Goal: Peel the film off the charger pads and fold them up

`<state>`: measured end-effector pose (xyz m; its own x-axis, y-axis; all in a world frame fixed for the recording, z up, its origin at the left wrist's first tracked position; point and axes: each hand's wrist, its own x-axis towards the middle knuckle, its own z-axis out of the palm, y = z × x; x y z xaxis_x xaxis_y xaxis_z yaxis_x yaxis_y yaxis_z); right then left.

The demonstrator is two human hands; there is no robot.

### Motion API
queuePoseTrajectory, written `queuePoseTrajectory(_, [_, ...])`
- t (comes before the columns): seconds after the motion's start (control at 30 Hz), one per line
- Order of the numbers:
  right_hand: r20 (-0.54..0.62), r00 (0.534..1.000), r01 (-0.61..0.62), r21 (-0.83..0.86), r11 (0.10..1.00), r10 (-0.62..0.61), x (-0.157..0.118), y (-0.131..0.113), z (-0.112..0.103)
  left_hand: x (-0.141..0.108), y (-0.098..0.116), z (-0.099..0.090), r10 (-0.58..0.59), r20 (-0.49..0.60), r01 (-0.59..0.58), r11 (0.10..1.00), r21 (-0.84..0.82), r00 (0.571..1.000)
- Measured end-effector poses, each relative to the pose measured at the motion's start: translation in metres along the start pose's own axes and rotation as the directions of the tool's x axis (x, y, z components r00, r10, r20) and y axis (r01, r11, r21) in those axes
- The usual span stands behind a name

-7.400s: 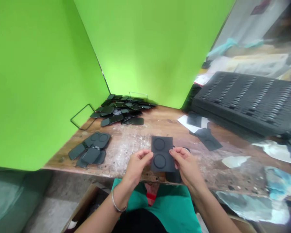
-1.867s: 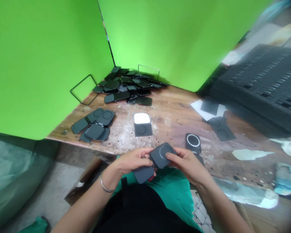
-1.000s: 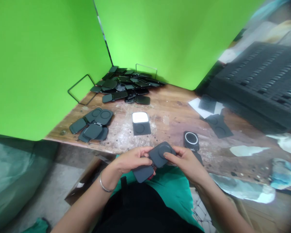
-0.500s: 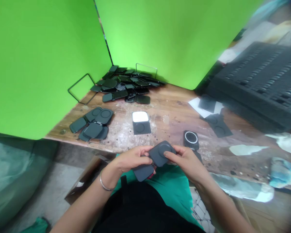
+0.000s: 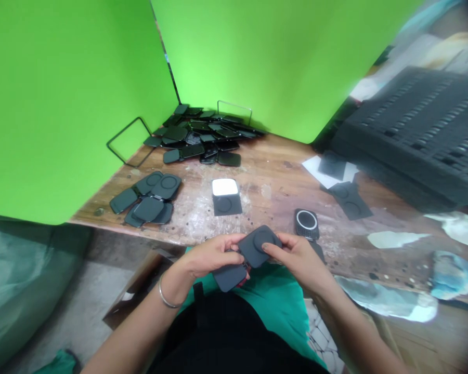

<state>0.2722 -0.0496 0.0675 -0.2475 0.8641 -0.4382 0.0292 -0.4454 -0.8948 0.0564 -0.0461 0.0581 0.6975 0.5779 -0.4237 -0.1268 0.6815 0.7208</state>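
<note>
- Green screens wall in the far left corner of a worn wooden counter (image 5: 273,182), its top scarred and speckled with pale residue.
- Left hand (image 5: 208,254) is closed around a hinged dark grey pad unit (image 5: 244,257): its lower square panel sits under the fingers, just off the counter's near edge and over the person's lap.
- Right hand (image 5: 300,257) pinches the upper panel of the same unit, thumb lying on the face with the raised ring; both hands hold it, neither is free.
- Judging by how things lie, this unit is mid-work: a grey skin already covers the upper panel and is being pressed or smoothed down.
- On the counter just beyond the hands lies a backing sheet (image 5: 226,196) with one white square bared and one dark ring piece left on it, which suggests half that sheet is used.
- Beside it, nearer the right hand, a bare black disc part (image 5: 306,222) with a white ring lies uncovered.
- Toward the left edge a small group of covered units (image 5: 148,200) lies together; these look finished.
- A large pile of dark panels (image 5: 203,137) fills the far corner, so much seems left.
- More dark sheets (image 5: 345,193) lie toward the right, below a black slotted tray (image 5: 413,150).
</note>
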Motion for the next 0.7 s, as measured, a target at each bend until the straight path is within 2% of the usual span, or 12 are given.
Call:
queuePoseTrajectory(0.43, [-0.033,0.997,0.062,-0.040,0.997,-0.063,0.000,0.004,-0.001,0.001,0.002,0.004,0.003,-0.019,-0.003,1.000,-0.005,1.000])
queuePoseTrajectory(0.7, [0.033,0.996,-0.081,0.129,0.988,0.078,-0.004,-0.010,-0.004,0.003,0.002,0.005,0.015,-0.011,-0.015,1.000,-0.004,1.000])
